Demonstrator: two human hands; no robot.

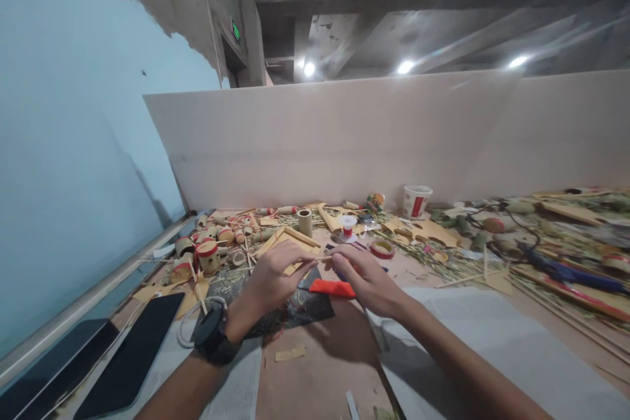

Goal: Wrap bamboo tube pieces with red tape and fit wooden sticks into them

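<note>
Between my two hands runs a short thin pale stick (321, 258), probably wood or bamboo, held roughly level above the table. My left hand (275, 275), with a dark watch on the wrist, pinches its left end between thumb and fingers. The fingertips of my right hand (367, 279) close on the other end, which they partly hide. Just below lies an orange-red piece (332, 288), partly behind my right hand. A dark cutting mat (315, 312) is under my left hand. Behind the hands are a flat yellowish wooden piece (290, 236) and an upright bamboo tube (305, 224).
Red-banded bamboo pieces (207, 256) crowd the back left. A thread spool (347, 228), a tape roll (382, 249) and a paper cup (417, 202) stand behind. A black phone (132, 354) lies left, a blue glue gun (571, 269) right, and white sheets (492, 348) front right.
</note>
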